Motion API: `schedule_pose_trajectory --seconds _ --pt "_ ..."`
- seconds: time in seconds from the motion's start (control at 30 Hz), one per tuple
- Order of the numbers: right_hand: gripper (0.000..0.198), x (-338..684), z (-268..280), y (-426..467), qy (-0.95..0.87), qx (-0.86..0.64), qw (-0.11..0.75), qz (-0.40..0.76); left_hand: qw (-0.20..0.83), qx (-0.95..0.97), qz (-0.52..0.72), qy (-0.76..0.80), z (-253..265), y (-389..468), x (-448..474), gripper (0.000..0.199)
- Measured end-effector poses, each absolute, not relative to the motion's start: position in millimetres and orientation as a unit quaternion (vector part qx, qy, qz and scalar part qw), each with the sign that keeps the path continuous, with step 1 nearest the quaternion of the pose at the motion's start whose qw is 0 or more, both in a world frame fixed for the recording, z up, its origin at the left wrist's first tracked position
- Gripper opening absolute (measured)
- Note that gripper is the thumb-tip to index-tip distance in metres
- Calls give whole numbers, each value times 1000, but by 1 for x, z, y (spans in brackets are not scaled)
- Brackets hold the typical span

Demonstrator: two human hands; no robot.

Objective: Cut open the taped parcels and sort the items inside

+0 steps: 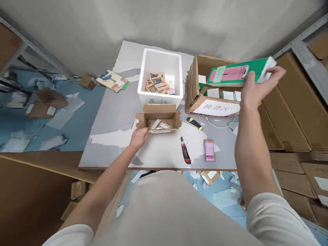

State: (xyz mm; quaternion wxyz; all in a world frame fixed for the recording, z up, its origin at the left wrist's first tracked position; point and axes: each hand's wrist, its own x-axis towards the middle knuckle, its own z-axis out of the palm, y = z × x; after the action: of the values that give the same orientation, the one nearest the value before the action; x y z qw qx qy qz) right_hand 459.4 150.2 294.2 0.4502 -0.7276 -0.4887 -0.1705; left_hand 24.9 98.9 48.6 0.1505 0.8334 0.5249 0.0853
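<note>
My right hand (256, 83) grips one end of a long green box (235, 71) with a pink picture on its front, held tilted over a large cardboard carton (192, 92). Inside that carton stand several white-ended boxes (213, 93). With its fingers closed on the near left edge, my left hand (139, 137) holds a small opened cardboard box (160, 108). Torn bits of paper or card (160, 125) lie in this small box, and its flaps are spread.
Behind the small box stands a white foam box (162, 53) with several colourful booklets (159, 83). A red-black utility knife (185, 152), blade out, a yellow-black cutter (194, 123), a pinkish blurred item (209, 150) and a white cord (217, 126) lie on the table. Books (112, 81) rest at left.
</note>
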Motion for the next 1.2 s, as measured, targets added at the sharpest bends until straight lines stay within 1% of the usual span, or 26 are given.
schedule_pose_trajectory --seconds 0.1,0.17,0.23,0.33,0.5,0.67,0.77,0.83,0.93,1.07,1.2 --pt "24 463 257 192 -350 -820 442 -97 160 828 90 531 49 97 24 25" --pt "21 469 238 199 -327 -843 425 -53 166 824 94 534 49 96 23 25" --pt "19 477 229 197 -353 -836 416 -56 168 820 96 538 49 95 22 25" --pt "26 481 229 197 -392 -820 408 -83 164 818 92 543 51 95 21 26" --pt "35 454 219 228 -461 -803 377 -38 165 821 82 540 54 95 26 27" --pt "52 446 207 255 -567 -762 309 -49 176 817 99 539 56 89 29 33" --pt "57 448 206 242 -596 -753 274 -53 179 822 127 525 56 83 25 40" --pt "60 446 205 223 -588 -760 271 -61 181 828 141 511 57 79 22 42" --pt "58 438 207 198 -556 -778 284 -73 188 840 139 489 58 77 17 41" --pt "49 426 213 185 -484 -820 296 -71 203 852 126 466 59 75 13 38" --pt "41 413 203 167 -432 -843 313 -65 202 851 139 464 58 71 11 37"
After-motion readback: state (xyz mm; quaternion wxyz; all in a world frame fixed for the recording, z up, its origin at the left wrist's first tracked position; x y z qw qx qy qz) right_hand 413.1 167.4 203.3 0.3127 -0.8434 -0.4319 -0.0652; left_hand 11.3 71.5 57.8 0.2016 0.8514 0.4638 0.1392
